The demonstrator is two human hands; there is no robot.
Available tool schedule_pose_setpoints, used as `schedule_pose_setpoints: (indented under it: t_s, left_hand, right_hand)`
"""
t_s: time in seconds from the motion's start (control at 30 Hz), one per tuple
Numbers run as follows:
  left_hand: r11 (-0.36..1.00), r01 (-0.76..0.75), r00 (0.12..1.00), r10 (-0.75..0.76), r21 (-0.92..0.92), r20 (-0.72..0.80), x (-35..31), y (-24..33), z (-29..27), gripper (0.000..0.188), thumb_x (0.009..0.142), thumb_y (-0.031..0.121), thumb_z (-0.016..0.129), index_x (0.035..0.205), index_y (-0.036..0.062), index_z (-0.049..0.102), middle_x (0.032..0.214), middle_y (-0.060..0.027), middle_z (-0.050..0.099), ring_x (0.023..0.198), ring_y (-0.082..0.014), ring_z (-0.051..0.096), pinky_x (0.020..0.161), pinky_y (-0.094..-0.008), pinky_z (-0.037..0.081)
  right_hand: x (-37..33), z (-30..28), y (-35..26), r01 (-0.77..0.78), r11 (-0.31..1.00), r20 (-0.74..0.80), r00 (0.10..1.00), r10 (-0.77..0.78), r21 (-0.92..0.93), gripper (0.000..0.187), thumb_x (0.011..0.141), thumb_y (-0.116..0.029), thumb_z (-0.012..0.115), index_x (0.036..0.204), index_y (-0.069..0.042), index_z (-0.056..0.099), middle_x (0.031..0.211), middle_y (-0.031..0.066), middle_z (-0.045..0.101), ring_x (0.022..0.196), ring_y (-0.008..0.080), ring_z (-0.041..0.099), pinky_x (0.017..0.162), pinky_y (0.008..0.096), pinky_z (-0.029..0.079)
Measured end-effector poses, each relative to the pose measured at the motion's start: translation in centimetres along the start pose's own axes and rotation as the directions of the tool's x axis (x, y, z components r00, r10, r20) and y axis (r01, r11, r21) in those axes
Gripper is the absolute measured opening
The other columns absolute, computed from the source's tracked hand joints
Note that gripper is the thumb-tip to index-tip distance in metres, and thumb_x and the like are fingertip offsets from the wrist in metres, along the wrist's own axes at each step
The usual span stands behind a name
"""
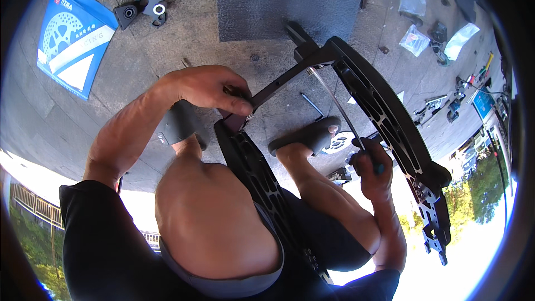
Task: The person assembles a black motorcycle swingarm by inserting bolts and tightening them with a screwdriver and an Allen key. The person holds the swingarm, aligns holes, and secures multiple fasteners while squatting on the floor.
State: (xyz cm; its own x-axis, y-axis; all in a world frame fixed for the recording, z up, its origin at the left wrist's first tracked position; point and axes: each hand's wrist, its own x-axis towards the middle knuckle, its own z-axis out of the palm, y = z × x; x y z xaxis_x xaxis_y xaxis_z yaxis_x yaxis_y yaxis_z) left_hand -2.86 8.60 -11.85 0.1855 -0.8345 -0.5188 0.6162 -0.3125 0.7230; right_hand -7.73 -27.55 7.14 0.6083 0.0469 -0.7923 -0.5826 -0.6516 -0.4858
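A large black U-shaped metal frame [356, 72] with cut-out side arms stands tilted in front of me. Its left arm [245, 153] runs down between my thighs, while the right arm curves out past my right hand. My left hand [212, 88] is closed on the left corner of the crossbar [278, 85], its fingertips partly hidden. My right hand [372, 168] grips a teal-handled long-shaft driver [341, 107]. The shaft's tip meets the underside of the frame near the right corner; the exact fastener is too small to make out.
On the tiled ground lie a blue package [78, 36] and black brackets [147, 10] at the left, and a dark mat [292, 3] ahead. An L-shaped hex key [312, 106] and a brake disc [337, 142] lie near my right foot. Plastic bags [413, 40] and tools [457, 97] are scattered at the right.
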Motion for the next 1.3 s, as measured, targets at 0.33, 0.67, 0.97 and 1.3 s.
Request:
schedule_pose_setpoints:
  t_s: [0.33, 0.67, 0.97, 1.3]
  left_hand:
    - [0.748, 0.003, 0.916, -0.269, -0.664, -0.299, 9.4, 5.1, 3.2, 0.082, 0.087, 0.077, 0.036, 0.112, 0.0027, 0.06, 0.08, -0.0122, 0.066, 0.061, -0.0175, 0.062, 0.06, -0.0309, 0.052]
    - [0.779, -0.07, 0.927, -0.18, -0.623, -0.329, 8.5, 5.7, 4.3, 0.082, 0.087, 0.076, 0.036, 0.104, -0.0007, 0.061, 0.074, -0.0094, 0.063, 0.056, -0.0132, 0.056, 0.049, -0.0285, 0.048]
    - [0.766, -0.142, 0.913, -0.144, -0.627, -0.383, 7.9, 5.6, 4.5, 0.08, 0.087, 0.077, 0.036, 0.1, 0.0017, 0.06, 0.071, -0.0063, 0.059, 0.056, -0.0113, 0.056, 0.05, -0.0276, 0.048]
    - [0.781, -0.186, 0.896, -0.114, -0.597, -0.429, 6.1, 6.2, 4.4, 0.079, 0.087, 0.076, 0.037, 0.09, 0.0004, 0.06, 0.067, -0.0069, 0.058, 0.054, -0.0123, 0.056, 0.048, -0.0287, 0.046]
  right_hand:
    - [0.4, -0.3, -1.0, -0.075, 0.99, 0.0, 0.997, 0.075, 0.124, 0.026, 0.09, -0.007, 0.056, 0.113, 0.001, 0.062, 0.074, 0.0046, 0.061, 0.066, 0.0109, 0.056, 0.062, 0.0241, 0.046]
    - [-0.4, 0.7, 0.0, 0.116, 0.987, -0.09, 0.988, -0.126, -0.107, 0.026, 0.093, -0.012, 0.058, 0.112, 0.005, 0.061, 0.076, 0.0034, 0.059, 0.062, 0.0072, 0.053, 0.056, 0.0235, 0.044]
    - [-0.4, 1.2, -1.0, 0.304, 0.904, -0.135, 0.925, -0.356, -0.301, 0.022, 0.088, -0.004, 0.057, 0.108, 0.002, 0.064, 0.076, 0.0069, 0.065, 0.061, 0.0107, 0.059, 0.055, 0.025, 0.046]
    - [-0.5, 1.2, -2.6, 0.334, 0.898, -0.109, 0.92, -0.377, -0.287, 0.02, 0.09, -0.004, 0.058, 0.108, 0.003, 0.063, 0.076, 0.006, 0.062, 0.062, 0.0089, 0.056, 0.056, 0.0235, 0.046]
